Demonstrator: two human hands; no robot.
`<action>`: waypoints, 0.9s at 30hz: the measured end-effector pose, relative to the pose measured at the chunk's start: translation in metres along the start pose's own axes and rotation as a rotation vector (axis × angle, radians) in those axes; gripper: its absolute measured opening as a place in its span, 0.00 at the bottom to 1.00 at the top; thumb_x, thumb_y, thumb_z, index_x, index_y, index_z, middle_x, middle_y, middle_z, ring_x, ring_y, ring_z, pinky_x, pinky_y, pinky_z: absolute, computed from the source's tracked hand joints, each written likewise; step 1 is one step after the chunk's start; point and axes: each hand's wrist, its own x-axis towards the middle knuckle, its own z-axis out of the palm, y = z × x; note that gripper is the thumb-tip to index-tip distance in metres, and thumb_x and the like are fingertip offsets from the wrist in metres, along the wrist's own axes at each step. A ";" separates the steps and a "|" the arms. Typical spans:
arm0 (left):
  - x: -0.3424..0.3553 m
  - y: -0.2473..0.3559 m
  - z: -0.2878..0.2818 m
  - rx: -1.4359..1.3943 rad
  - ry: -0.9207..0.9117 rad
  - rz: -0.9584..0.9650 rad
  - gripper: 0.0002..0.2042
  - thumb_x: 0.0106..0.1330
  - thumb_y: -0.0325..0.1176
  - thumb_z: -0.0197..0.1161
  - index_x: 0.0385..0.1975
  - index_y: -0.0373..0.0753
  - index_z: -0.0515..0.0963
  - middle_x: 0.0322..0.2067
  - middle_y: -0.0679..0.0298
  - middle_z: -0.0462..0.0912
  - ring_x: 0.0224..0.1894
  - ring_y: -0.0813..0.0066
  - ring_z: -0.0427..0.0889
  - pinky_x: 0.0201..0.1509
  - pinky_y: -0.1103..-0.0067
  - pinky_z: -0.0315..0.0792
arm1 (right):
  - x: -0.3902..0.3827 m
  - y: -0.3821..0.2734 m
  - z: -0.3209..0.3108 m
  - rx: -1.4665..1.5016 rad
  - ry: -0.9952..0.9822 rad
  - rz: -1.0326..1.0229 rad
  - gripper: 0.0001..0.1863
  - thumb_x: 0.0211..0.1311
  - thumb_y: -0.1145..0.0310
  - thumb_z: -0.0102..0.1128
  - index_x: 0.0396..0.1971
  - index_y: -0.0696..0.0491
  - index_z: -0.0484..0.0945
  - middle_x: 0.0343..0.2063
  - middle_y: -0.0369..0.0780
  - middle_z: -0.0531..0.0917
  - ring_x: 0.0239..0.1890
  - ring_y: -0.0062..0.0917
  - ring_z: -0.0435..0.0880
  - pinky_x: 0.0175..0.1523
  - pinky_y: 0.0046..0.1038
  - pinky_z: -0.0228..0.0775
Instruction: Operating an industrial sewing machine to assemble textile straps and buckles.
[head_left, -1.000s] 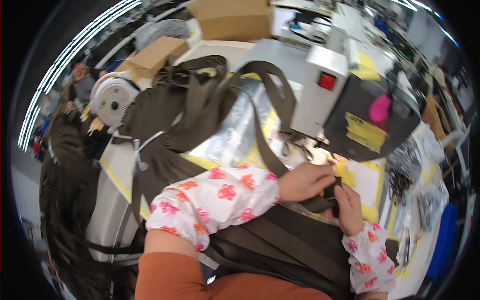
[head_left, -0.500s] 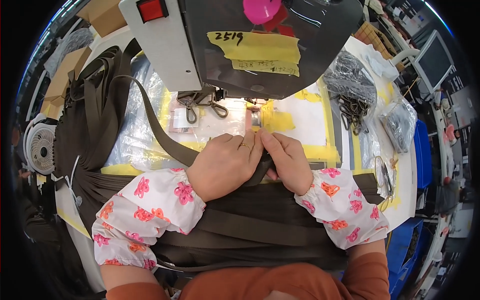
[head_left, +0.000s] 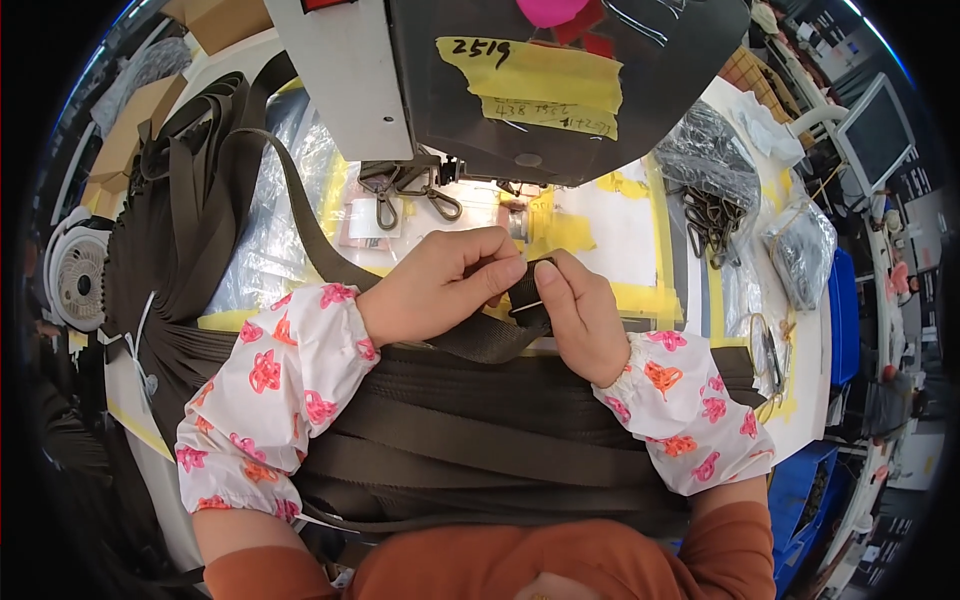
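Dark brown webbing straps [head_left: 430, 450] are covering the near edge of the table [head_left: 808, 425], so I am finding little bare surface there. Beyond my hands, the dark sewing machine head [head_left: 510, 130] is overhanging from the far side, limiting height, while a pale, lit patch of work surface [head_left: 620, 235] is lying open beneath it, bordered by yellow tape [head_left: 655, 302]. Two metal snap hooks [head_left: 385, 205] are crowding that patch's left side. Toward the table's right edge, more hooks [head_left: 712, 222], a plastic-wrapped packet [head_left: 800, 255] and thread snips [head_left: 770, 360] are narrowing the room; a blue bin [head_left: 845, 315] is standing just outside that edge. At the left, a thick strap bundle [head_left: 190, 240] and a small white fan [head_left: 78, 280] are filling the side. The working strap [head_left: 485, 340] is curving from the bundle, passing below my left hand [head_left: 440, 288] and ending near the middle of the table's near side, at my right hand [head_left: 580, 315]. It is looking flat, matte and ribbed, its end folding into a small dark block with a thin pale line across it. My right thumb and fingers are pinching that end tightly, leaving no gap. My left thumb is resting against the curled forefinger; I cannot tell whether those fingers are gripping the strap.
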 end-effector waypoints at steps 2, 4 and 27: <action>0.000 -0.002 0.000 0.024 0.010 -0.004 0.09 0.64 0.32 0.54 0.25 0.33 0.70 0.18 0.69 0.69 0.21 0.85 0.64 0.26 0.86 0.62 | 0.000 -0.001 0.000 0.021 -0.002 0.005 0.13 0.65 0.65 0.44 0.25 0.60 0.66 0.15 0.49 0.71 0.18 0.40 0.70 0.25 0.31 0.62; -0.001 -0.001 -0.001 0.049 0.019 -0.008 0.09 0.63 0.31 0.54 0.25 0.33 0.69 0.17 0.68 0.68 0.21 0.85 0.64 0.25 0.85 0.62 | 0.002 -0.002 0.001 0.073 0.011 -0.034 0.14 0.64 0.64 0.44 0.26 0.60 0.67 0.14 0.48 0.70 0.16 0.37 0.69 0.25 0.30 0.61; 0.008 -0.014 -0.014 0.995 0.245 0.652 0.11 0.52 0.28 0.62 0.36 0.38 0.77 0.29 0.59 0.77 0.31 0.61 0.77 0.34 0.74 0.71 | 0.037 0.006 -0.033 0.869 -0.412 0.708 0.16 0.64 0.66 0.35 0.33 0.60 0.72 0.15 0.41 0.76 0.10 0.19 0.72 0.13 0.16 0.63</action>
